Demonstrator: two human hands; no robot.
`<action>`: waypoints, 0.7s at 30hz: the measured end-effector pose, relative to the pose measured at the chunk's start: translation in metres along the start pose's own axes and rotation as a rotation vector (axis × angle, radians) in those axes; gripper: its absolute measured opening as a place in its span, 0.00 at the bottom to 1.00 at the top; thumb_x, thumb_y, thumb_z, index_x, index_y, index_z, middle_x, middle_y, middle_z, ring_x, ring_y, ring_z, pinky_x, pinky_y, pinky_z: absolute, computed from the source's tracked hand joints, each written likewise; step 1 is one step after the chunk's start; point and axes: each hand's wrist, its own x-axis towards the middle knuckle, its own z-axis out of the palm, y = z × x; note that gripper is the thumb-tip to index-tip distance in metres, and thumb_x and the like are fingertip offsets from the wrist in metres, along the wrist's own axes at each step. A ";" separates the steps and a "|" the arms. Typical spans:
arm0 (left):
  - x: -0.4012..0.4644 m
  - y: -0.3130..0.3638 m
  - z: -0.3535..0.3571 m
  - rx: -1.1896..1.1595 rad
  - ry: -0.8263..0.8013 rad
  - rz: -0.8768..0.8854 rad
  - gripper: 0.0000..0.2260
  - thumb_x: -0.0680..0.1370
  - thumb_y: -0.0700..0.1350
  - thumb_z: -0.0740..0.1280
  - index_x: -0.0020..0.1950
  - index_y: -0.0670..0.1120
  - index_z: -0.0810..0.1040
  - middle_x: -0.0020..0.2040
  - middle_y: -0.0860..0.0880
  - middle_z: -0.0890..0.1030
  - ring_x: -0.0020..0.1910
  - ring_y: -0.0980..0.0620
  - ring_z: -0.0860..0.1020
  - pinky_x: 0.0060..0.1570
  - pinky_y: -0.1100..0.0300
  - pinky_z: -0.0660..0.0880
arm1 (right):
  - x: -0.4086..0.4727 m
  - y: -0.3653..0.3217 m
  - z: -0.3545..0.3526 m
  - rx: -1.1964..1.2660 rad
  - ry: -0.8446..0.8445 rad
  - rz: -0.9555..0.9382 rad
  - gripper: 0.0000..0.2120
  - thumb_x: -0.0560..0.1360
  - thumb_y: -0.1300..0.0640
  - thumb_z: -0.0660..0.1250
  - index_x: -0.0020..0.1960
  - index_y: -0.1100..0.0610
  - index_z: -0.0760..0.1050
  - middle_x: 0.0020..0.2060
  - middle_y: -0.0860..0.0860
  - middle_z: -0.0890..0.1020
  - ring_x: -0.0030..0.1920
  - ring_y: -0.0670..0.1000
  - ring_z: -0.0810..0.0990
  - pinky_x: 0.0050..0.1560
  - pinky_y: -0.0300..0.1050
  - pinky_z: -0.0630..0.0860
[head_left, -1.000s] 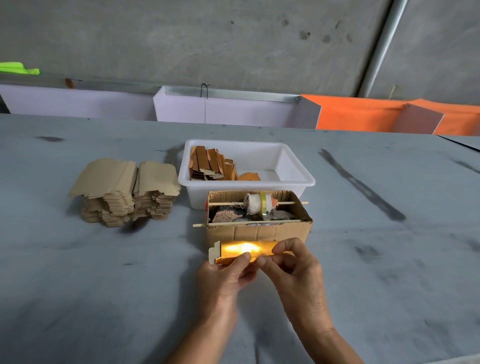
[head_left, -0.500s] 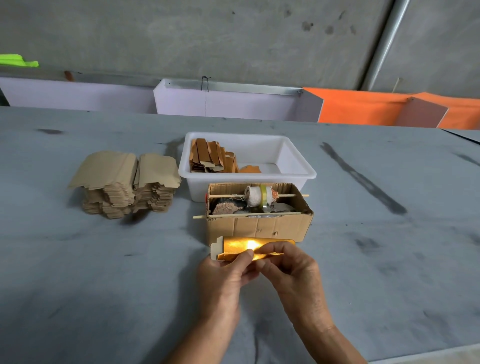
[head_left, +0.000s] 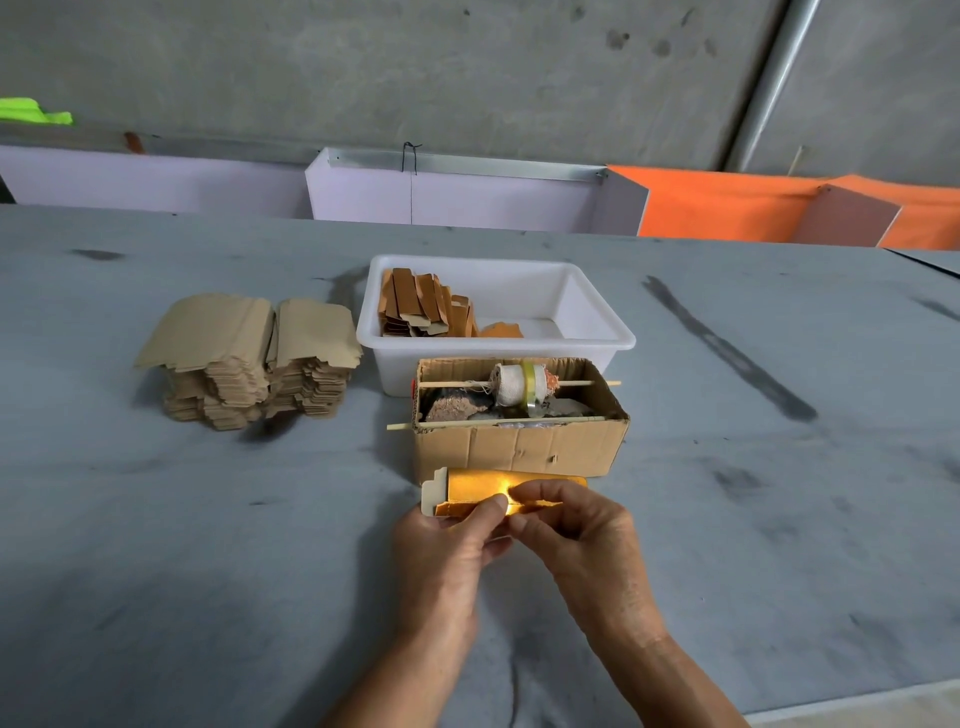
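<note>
Right now both of my hands meet on a flat, shiny gold card sleeve (head_left: 480, 486), at twelve o'clock from my wrists and low over the grey table (head_left: 208, 545). Its long axis runs from nine o'clock to three o'clock, across my body. My left hand (head_left: 447, 551) pinches the near edge around the middle, thumb on top. My right hand (head_left: 582, 535) pinches the same edge just beside it, fingers curled over the right half and hiding that end. The left end, with a pale tab (the unprinted side of the card), sticks out free toward nine o'clock, so my left hand is the nearer one to it.

Just beyond the sleeve at twelve o'clock stands an open cardboard box (head_left: 519, 447), close enough to block any push forward. Two thin sticks cross the box, and one carries a white spool (head_left: 511, 384). Behind it sits a white plastic tub (head_left: 597, 332) holding brown folded pieces. At ten o'clock, well apart, lies a stack of flat tan card blanks (head_left: 249, 358).
</note>
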 end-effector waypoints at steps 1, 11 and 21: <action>0.000 0.000 0.000 -0.001 0.002 -0.003 0.02 0.70 0.30 0.71 0.40 0.35 0.79 0.33 0.41 0.82 0.31 0.47 0.83 0.29 0.61 0.78 | 0.000 0.000 0.000 -0.006 0.001 0.001 0.10 0.71 0.67 0.72 0.45 0.52 0.81 0.32 0.52 0.84 0.36 0.50 0.83 0.38 0.36 0.78; 0.000 0.000 0.000 0.007 -0.001 -0.016 0.02 0.70 0.30 0.70 0.39 0.34 0.79 0.31 0.41 0.82 0.31 0.46 0.82 0.30 0.60 0.78 | 0.002 0.001 -0.001 -0.066 0.006 0.018 0.11 0.70 0.67 0.73 0.44 0.51 0.81 0.32 0.53 0.84 0.34 0.50 0.82 0.36 0.38 0.76; 0.006 0.007 0.001 -0.127 -0.063 -0.254 0.04 0.72 0.33 0.68 0.38 0.38 0.78 0.30 0.42 0.82 0.29 0.49 0.82 0.29 0.61 0.79 | 0.012 -0.004 -0.003 -0.169 -0.008 0.041 0.11 0.69 0.64 0.74 0.44 0.48 0.82 0.29 0.46 0.83 0.29 0.39 0.78 0.32 0.30 0.71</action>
